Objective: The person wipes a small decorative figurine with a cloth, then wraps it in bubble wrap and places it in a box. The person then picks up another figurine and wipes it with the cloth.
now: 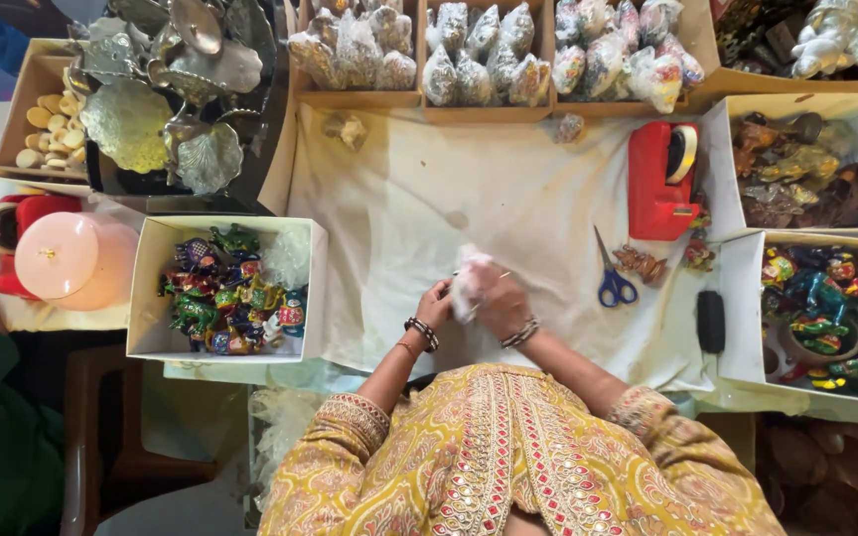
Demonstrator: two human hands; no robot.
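Together, the two hands worked at the near edge of the cream cloth-covered table (399, 199). The left hand (436, 301) was curled, its fingers pressed to the near left side of a small bundle of white sheer netting (469, 281). The right hand (501, 301) was closed over the same bundle from the right, pinching the netting; what lay inside the netting could not be seen. A dark beaded bracelet (422, 334) sat on the left wrist and a thin metal bangle (520, 334) on the right wrist.

Just to the right of the hands lay blue-handled scissors (612, 278), and beside them a small brown figurine (640, 263). Farther right and far from the person stood a red tape dispenser (659, 181). A black flat object (711, 321) lay near the right edge of the cloth.

To the left of the hands stood a white cardboard box of small colourful painted figurines (225, 293). Left of it was a pale pink round candle (71, 260). At the far left, silver leaf-shaped metal dishes (166, 99) were piled together. Along the far side, brown cardboard trays with net-wrapped packets (494, 50) stood in a row. At the right, another white box of bright glossy figurines (826, 308) stood, well apart from the hands.
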